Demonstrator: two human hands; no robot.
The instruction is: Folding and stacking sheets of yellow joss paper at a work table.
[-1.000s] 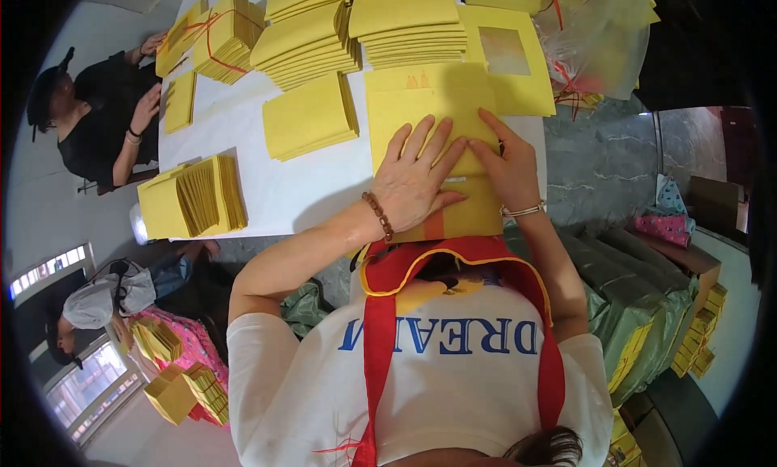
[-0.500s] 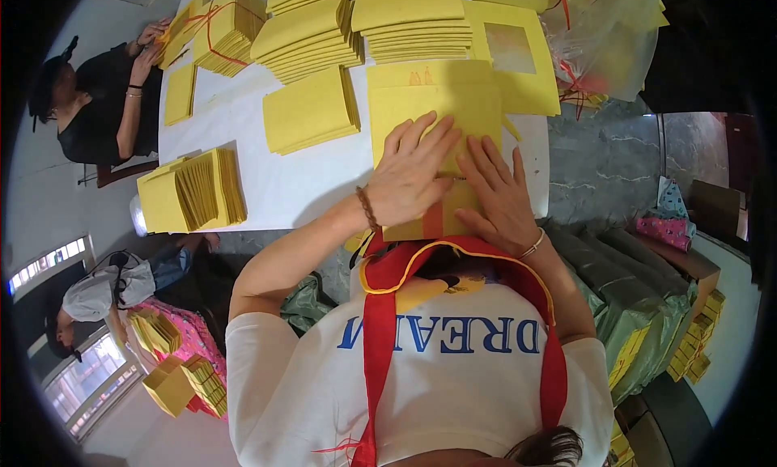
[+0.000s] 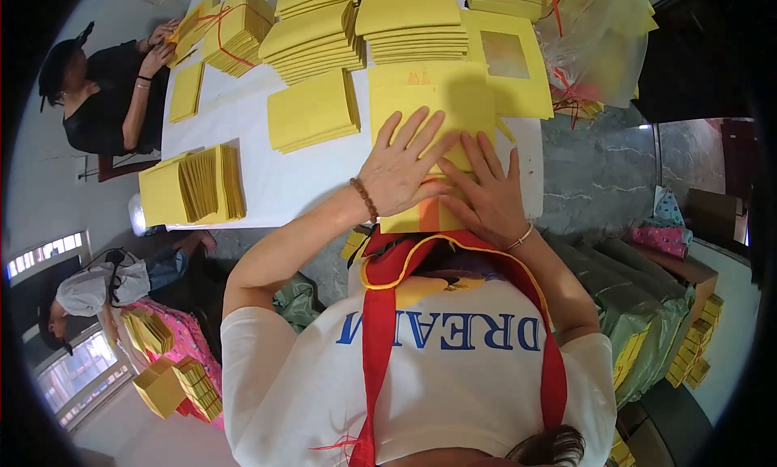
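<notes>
A yellow paper sheet [image 3: 433, 103] lies flat at the near edge of the white table [image 3: 267, 188], with an orange strip showing at its near end. My left hand [image 3: 405, 166] presses flat on it, fingers spread, a bead bracelet on the wrist. My right hand [image 3: 488, 193] lies flat beside it on the sheet's near right part, fingers apart, a thin bangle on the wrist. Neither hand grips anything.
Stacks of yellow folded paper [image 3: 312, 111] fill the table, with taller piles [image 3: 409, 22] at the back and a windowed yellow sheet [image 3: 510, 62] on the right. A person in black [image 3: 101, 95] works at the far left. Another person [image 3: 89, 293] crouches lower left among yellow bundles. Bags stand at right.
My right hand has slid from the sheet's upper right toward me and now lies flat low on the sheet. My left hand stays pressed flat.
</notes>
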